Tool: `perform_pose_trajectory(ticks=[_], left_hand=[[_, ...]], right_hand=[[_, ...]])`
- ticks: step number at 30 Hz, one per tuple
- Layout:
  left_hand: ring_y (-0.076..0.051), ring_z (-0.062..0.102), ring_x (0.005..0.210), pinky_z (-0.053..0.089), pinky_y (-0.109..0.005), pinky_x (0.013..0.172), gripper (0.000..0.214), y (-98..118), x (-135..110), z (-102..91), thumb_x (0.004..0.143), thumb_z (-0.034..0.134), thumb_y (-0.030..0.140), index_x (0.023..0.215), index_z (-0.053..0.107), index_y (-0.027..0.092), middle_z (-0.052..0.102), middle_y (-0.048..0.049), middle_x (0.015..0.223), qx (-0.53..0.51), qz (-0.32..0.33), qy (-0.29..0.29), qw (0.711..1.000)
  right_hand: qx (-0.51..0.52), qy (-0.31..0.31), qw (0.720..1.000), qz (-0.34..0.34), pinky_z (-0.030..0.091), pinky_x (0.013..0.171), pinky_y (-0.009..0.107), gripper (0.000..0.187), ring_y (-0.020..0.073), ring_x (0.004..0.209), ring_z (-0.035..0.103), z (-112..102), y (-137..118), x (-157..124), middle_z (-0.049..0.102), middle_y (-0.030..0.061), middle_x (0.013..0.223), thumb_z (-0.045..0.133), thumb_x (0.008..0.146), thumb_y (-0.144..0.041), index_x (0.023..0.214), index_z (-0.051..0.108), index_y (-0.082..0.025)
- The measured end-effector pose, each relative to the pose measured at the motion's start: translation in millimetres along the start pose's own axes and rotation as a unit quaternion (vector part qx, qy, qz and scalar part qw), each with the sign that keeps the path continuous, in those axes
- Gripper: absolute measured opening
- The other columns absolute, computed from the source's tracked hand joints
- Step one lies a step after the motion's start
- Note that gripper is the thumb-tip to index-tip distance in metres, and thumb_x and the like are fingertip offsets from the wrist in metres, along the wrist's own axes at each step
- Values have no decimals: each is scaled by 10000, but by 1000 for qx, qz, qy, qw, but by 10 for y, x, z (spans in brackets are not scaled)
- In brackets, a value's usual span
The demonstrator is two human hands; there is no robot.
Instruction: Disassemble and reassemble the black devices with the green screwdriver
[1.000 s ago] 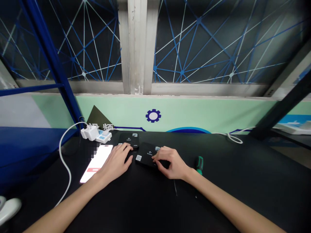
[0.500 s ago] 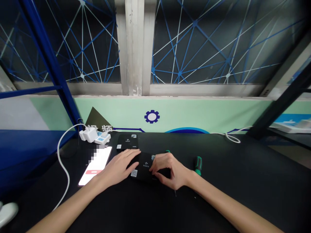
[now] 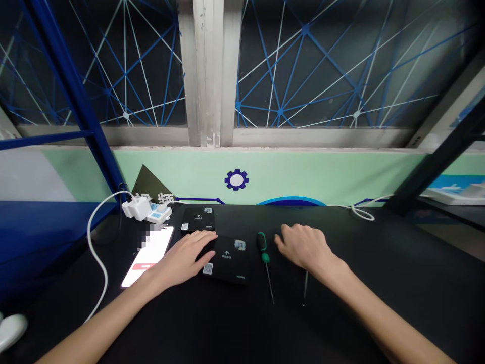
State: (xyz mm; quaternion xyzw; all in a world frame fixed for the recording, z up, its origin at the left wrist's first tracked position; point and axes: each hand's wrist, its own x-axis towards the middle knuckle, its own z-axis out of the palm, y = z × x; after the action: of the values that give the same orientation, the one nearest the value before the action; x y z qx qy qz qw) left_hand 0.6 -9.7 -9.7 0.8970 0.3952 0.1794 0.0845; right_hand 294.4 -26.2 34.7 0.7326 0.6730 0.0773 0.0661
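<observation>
Rests left hand [image 3: 185,259] flat on the left edge of a black box [image 3: 229,260], fingers stretched out and close together, gripping nothing. Lays right hand [image 3: 305,246] palm down on the black table [image 3: 379,283], fingers loosely spread and pointing left, closed on nothing that shows. Has a screwdriver [image 3: 262,244] between box and right hand, just beside the box's right edge, green-and-black handle at the far end, thin shaft toward the camera, fingertips near the handle but apart from it. Covers most of a second screwdriver [image 3: 305,289] with the right wrist, only its shaft showing below. Works with the box lying flat near the table's middle, a sticker [image 3: 207,268] at its near left corner. Has a far box [image 3: 197,220] just behind the left hand, a lit phone [image 3: 148,255] just left of that hand, a white charger [image 3: 137,207] and cable [image 3: 93,253] further left, by a green wall [image 3: 303,177].
</observation>
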Motion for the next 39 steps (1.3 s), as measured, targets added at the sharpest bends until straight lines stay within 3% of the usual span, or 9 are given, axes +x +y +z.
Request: perform_pose_trajectory(ticks=[5, 11, 15, 19, 23, 27, 29, 34, 39], left_hand=[[-246, 505, 1337, 408, -414, 1109, 413, 3, 3, 0, 1041, 407, 416, 1424, 474, 278, 541, -37, 1459, -1, -3, -5, 1000], [-244, 522, 1314, 430, -407, 1084, 403, 27, 0, -40, 1039, 413, 422, 1410, 476, 279, 553, -38, 1438, -4, -6, -9, 1000], [-245, 545, 1275, 459, -396, 1041, 388, 19, -2, -51, 1034, 424, 419, 1393, 479, 285, 563, -41, 1411, -2, -5, -11, 1000], [-258, 542, 1272, 464, -405, 1030, 398, -15, -7, -42, 1026, 437, 417, 1404, 467, 295, 555, -46, 1412, 0, -5, -11, 1000], [-268, 563, 1233, 485, -399, 987, 411, -29, -14, -61, 1011, 455, 435, 1400, 471, 302, 559, -52, 1386, 1, -5, -11, 1000], [-247, 602, 1152, 509, -360, 918, 402, -1, -10, -99, 1000, 463, 421, 1383, 488, 301, 576, -47, 1323, 4, -14, -16, 1000], [-242, 608, 1133, 508, -353, 908, 399, 10, -6, -106, 1000, 461, 434, 1371, 500, 294, 584, -47, 1297, 6, -20, -17, 1000], [-282, 585, 1184, 493, -383, 943, 539, -1, -4, -79, 943, 521, 593, 1383, 511, 283, 576, -63, 1334, 1, -30, -23, 999], [-302, 560, 1230, 471, -408, 983, 582, -18, -2, -80, 923, 542, 618, 1391, 519, 273, 558, -84, 1381, -12, -38, -34, 999]], right_hand=[[15, -13, 1000, -12, 470, 641, 360, 330, 375, 926, 732, 23, -32, 34, 748, 201, 943, 459, 983, -326, 980, 708, -109], [83, 59, 993, -61, 361, 562, 299, 272, 285, 783, 730, -32, -86, 56, 729, 89, 806, 451, 979, -347, 879, 651, -193], [64, 98, 993, -33, 347, 550, 294, 247, 282, 777, 725, -33, -58, 66, 724, 94, 851, 435, 974, -311, 943, 643, -181], [33, 57, 998, -1, 418, 597, 319, 292, 322, 854, 728, 53, -22, 96, 710, 148, 1026, 468, 964, -325, 1094, 659, -147], [59, 7, 998, -6, 472, 682, 355, 345, 337, 938, 716, 133, -36, 132, 697, 150, 1086, 422, 996, -364, 1116, 681, -169], [93, 16, 995, -18, 487, 696, 374, 538, 326, 895, 716, 187, -91, 162, 658, 158, 1119, 323, 1013, -560, 1112, 685, -175], [97, 28, 994, -31, 483, 690, 373, 568, 322, 869, 710, 213, -116, 176, 640, 158, 1106, 373, 972, -630, 1089, 682, -168], [138, 34, 988, -60, 426, 643, 317, 322, 264, 802, 684, 281, -145, 219, 619, 97, 1002, 576, 892, -480, 1003, 664, -191], [216, 62, 970, -87, 371, 623, 293, 249, 216, 737, 632, 342, -183, 256, 596, 58, 885, 583, 883, -424, 900, 636, -181]])
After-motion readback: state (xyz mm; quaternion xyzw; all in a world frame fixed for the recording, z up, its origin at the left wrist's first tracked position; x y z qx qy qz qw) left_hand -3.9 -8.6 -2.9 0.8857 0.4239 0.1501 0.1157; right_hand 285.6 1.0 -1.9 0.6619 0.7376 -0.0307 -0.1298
